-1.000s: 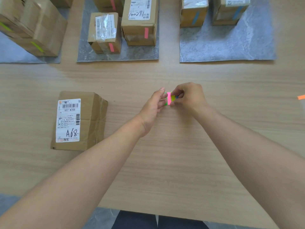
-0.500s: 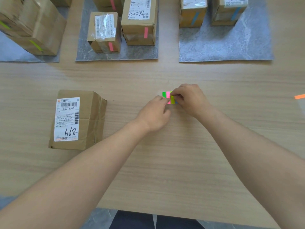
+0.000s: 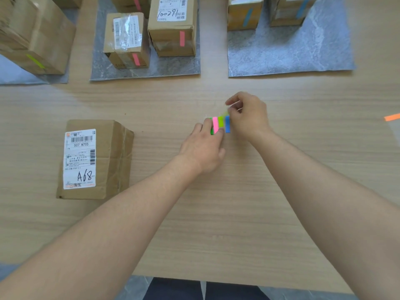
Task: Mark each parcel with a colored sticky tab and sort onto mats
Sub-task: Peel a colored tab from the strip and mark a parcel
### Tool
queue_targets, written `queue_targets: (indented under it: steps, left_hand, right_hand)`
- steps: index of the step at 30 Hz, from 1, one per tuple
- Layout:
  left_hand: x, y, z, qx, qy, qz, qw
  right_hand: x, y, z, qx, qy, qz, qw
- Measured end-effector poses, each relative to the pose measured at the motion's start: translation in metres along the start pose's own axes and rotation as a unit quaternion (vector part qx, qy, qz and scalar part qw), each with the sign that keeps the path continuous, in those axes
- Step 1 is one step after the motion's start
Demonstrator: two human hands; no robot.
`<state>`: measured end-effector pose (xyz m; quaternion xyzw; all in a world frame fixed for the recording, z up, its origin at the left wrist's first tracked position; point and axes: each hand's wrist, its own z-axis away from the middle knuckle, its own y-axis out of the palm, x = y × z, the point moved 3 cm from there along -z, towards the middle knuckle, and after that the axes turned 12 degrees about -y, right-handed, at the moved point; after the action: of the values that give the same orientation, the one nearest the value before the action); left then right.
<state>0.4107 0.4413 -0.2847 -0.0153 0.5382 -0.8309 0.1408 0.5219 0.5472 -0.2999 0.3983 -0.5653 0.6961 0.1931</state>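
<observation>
Sticky tabs (image 3: 219,124) in green, pink, yellow-green and blue are fanned side by side on the table (image 3: 216,213), just right of its centre, and are held at their 8 o'clock edge by the curled fingers of the left hand (image 3: 203,148). At their 1 o'clock, a pale green tab (image 3: 225,110), blurred, is pinched by the right hand (image 3: 249,118). 1 parcel (image 3: 93,159) labelled A68 lies flat at 9 o'clock, well apart from both hands. 3 grey mats are ranged toward 12 o'clock: the left mat (image 3: 13,74) carries green-tabbed parcels (image 3: 36,35), the middle mat (image 3: 173,68) pink-tabbed parcels (image 3: 173,29), the right mat (image 3: 292,55) blue-tabbed parcels (image 3: 244,14). An orange tab (image 3: 391,117) is seen at 3 o'clock.
</observation>
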Motion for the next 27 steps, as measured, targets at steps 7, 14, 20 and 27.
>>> queue_targets:
  steps: [7,14,20,27]
  left_hand:
    - [0.008,-0.004,-0.011,0.008,-0.021,0.094,0.995]
    - [0.022,-0.038,0.004,0.087,-0.247,0.711,0.652]
    - [0.029,-0.059,0.026,0.102,-0.218,0.758,0.606]
    - [0.050,-0.074,0.059,0.068,-0.183,0.736,0.648]
  right_hand:
    - [0.020,-0.019,0.017,-0.272,0.128,-0.310,0.902]
    - [0.051,-0.022,0.053,-0.181,-0.010,-0.313,0.932]
    - [0.076,-0.024,0.077,-0.116,-0.093,-0.264,0.953]
    - [0.097,-0.021,0.102,-0.090,-0.113,-0.254,0.956]
